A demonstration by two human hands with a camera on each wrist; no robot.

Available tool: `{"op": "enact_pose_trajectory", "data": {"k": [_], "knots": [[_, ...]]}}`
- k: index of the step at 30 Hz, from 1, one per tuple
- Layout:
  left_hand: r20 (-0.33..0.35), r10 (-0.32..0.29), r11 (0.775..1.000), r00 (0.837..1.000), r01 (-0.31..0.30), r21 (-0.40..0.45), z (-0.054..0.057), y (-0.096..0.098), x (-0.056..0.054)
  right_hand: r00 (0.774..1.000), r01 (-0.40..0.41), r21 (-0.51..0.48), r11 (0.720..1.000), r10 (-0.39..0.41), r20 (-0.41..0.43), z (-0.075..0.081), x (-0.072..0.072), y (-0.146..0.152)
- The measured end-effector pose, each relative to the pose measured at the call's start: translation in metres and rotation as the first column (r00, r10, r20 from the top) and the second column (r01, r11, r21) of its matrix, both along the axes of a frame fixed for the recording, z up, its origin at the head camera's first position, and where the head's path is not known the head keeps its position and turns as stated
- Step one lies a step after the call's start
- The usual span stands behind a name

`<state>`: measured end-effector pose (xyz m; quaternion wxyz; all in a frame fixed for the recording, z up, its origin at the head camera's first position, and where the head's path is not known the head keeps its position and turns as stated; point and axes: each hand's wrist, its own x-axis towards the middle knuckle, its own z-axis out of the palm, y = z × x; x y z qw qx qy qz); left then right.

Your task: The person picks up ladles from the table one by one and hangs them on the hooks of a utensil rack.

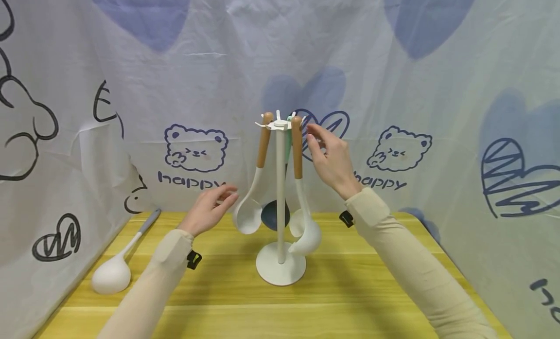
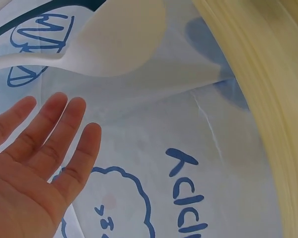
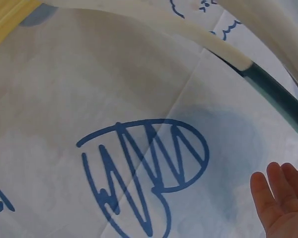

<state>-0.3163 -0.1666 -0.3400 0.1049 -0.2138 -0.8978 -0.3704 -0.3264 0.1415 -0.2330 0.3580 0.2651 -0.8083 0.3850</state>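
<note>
A white utensil stand (image 1: 280, 193) holds several hanging kitchen tools. On its left hangs a white ladle (image 1: 248, 215) with a wooden handle; a second wooden-handled white ladle (image 1: 307, 238) hangs front right. Behind the pole are a dark ladle (image 1: 274, 215) and a pale-bowled tool (image 1: 297, 223). My left hand (image 1: 212, 207) is raised beside the left ladle's bowl, fingers spread and holding nothing in the left wrist view. At the stand's top right, my right hand (image 1: 330, 156) has loosely bent fingers, close to the right ladle's wooden handle. A green handle (image 3: 278, 99) shows in the right wrist view.
A white ladle with a grey handle (image 1: 111, 275) lies on the wood-grain table (image 1: 210, 295) at the left. The stand's round base (image 1: 280, 276) rests mid-table. Printed white cloth (image 1: 197, 86) hangs behind and along both sides.
</note>
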Motion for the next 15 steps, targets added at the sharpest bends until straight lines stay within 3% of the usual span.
{"op": "enact_pose_trajectory", "data": {"k": [6, 15], "knots": [[-0.001, 0.055, 0.996, 0.999, -0.055, -0.074, -0.006, -0.012, 0.003, 1.0, 0.005, 0.028, 1.0, -0.006, 0.027, -0.009, -0.001, 0.008], [-0.01, 0.149, 0.97, 0.989, -0.148, -0.195, -0.014, -0.04, 0.01, 0.995, 0.034, 0.078, 0.996, -0.042, 0.093, -0.021, 0.0, 0.02]]}}
